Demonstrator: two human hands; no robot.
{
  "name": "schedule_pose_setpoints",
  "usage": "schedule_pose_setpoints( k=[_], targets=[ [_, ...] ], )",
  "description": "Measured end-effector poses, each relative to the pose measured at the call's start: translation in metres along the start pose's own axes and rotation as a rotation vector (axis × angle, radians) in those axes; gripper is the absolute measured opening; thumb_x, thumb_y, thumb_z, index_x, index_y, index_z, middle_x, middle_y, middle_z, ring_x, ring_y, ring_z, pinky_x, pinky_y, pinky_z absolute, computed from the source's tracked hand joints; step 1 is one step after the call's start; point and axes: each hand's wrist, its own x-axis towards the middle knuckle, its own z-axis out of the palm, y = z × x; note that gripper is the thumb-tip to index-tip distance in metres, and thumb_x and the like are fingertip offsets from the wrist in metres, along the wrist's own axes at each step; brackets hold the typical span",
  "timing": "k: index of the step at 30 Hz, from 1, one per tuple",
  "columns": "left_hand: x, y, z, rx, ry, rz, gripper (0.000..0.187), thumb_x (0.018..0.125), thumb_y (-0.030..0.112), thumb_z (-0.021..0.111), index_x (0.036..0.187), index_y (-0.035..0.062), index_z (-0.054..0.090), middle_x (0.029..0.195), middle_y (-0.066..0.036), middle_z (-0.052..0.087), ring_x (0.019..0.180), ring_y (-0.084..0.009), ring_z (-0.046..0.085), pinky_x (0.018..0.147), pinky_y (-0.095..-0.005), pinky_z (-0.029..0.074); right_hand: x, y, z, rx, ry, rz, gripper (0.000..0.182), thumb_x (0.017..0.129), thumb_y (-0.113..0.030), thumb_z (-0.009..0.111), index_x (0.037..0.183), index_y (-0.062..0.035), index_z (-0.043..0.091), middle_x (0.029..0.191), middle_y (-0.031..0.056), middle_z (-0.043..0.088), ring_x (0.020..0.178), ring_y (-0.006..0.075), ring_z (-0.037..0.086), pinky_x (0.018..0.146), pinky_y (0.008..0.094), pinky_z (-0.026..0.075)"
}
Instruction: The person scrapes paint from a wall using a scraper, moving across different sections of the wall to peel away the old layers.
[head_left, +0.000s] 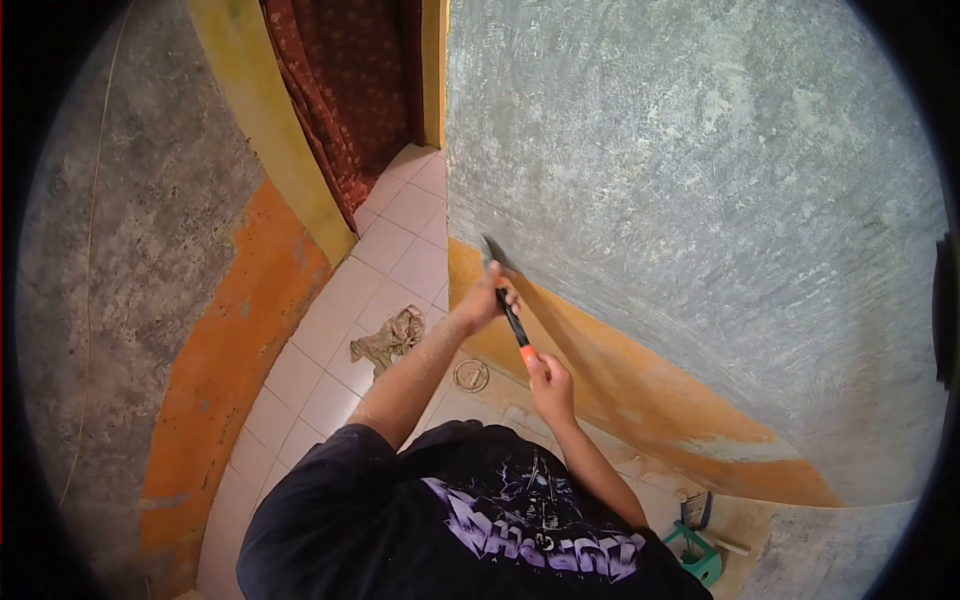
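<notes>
A long-handled scraper (515, 325) with a black shaft and an orange end slants across the middle of the view. Its dark blade (490, 246) meets the wall where grey plaster borders orange paint. My left hand (486, 303) is closed round the upper shaft, close below the blade. Lower down, my right hand (550, 383) grips the orange end. Pale dust covers my left forearm. The wall's orange strip (590, 350) runs just beyond both hands, below the scraped grey surface (680, 180).
A crumpled cloth (392, 338) lies on the tiled floor (330, 340), near a round drain cover (471, 375). A red curtain (345, 80) hangs in the doorway. At lower right are a green plastic stool (700, 560) and a brush (733, 545). Another wall (140, 250) stands left.
</notes>
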Motion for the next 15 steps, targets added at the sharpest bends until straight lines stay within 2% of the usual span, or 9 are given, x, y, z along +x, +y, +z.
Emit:
schedule_pose_setpoints(
  k=[2, 6, 9, 13, 15],
  targets=[
    [-0.002, 0.012, -0.013, 0.0, 0.055, 0.034, 0.052, 0.103, 0.056, 0.031, 0.115, 0.0077, 0.044, 0.069, -0.005, 0.049, 0.066, -0.0222, 0.056, 0.07, -0.0387, 0.05, 0.007, -0.02, 0.013, -0.016, -0.032, 0.024, 0.039, 0.095, -0.036, 0.063, 0.106, 0.0006, 0.064, 0.06, 0.0038, 0.051, 0.054, 0.0095, 0.048, 0.051, 0.0309, 0.04],
    [-0.018, 0.008, 0.004, 0.032, 0.086, 0.05, 0.052, 0.103, 0.056, 0.031, 0.116, 0.0071, 0.042, 0.068, -0.006, 0.048, 0.062, -0.0219, 0.054, 0.067, -0.0366, 0.049, -0.003, 0.003, 0.009, 0.076, -0.154, 0.053, 0.036, 0.098, -0.036, 0.059, 0.108, -0.0012, 0.061, 0.059, -0.0001, 0.051, 0.049, 0.0094, 0.045, 0.047, 0.0282, 0.035],
    [-0.035, -0.017, 0.027, 0.043, 0.058, 0.035, 0.05, 0.104, 0.055, 0.029, 0.116, 0.0078, 0.04, 0.069, -0.006, 0.048, 0.063, -0.0223, 0.053, 0.068, -0.0381, 0.049, -0.021, 0.013, -0.025, 0.303, -0.356, 0.242, 0.029, 0.103, -0.034, 0.051, 0.107, -0.0058, 0.055, 0.057, -0.0024, 0.045, 0.043, 0.0072, 0.042, 0.04, 0.0248, 0.032],
    [-0.047, -0.048, 0.059, -0.014, 0.078, 0.063, 0.047, 0.105, 0.054, 0.027, 0.117, 0.0098, 0.039, 0.072, -0.006, 0.048, 0.065, -0.0221, 0.052, 0.071, -0.0396, 0.048, -0.036, 0.023, -0.061, 0.468, -0.454, 0.38, 0.027, 0.104, -0.035, 0.046, 0.11, -0.0091, 0.05, 0.06, 0.0005, 0.047, 0.041, 0.0088, 0.042, 0.038, 0.0243, 0.033],
    [-0.045, -0.053, 0.077, -0.189, 0.119, 0.117, 0.046, 0.105, 0.054, 0.025, 0.116, 0.011, 0.039, 0.072, -0.004, 0.046, 0.063, -0.02, 0.049, 0.069, -0.0387, 0.047, -0.036, 0.022, -0.074, 0.561, -0.496, 0.416, 0.026, 0.105, -0.036, 0.044, 0.111, -0.0109, 0.049, 0.062, 0.002, 0.049, 0.041, 0.0097, 0.041, 0.038, 0.0242, 0.033]
  ],
)
